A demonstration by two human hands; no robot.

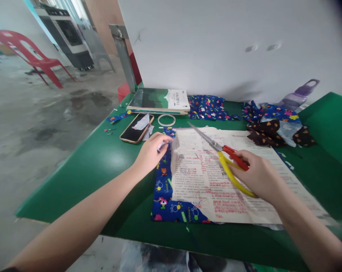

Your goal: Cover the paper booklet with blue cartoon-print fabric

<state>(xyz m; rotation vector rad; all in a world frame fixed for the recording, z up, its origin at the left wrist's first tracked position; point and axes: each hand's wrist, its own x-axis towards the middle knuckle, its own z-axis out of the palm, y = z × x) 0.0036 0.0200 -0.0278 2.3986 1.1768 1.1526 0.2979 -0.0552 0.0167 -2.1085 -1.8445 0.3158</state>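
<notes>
My right hand grips scissors with one red and one yellow handle. Their blades look closed and point up and left above a printed paper sheet with red handwriting. Under the sheet lies blue patterned cloth, showing along the left side and the lower left corner. My left hand is pinched beside the sheet's upper left edge, with a small pale scrap partly hidden in its fingers.
Behind the sheet are stacked books, a phone with scraps on it, and a white ring. Cloth pieces lie along the white panel; a crumpled pile and a purple bottle stand right. The green table edge runs along the left.
</notes>
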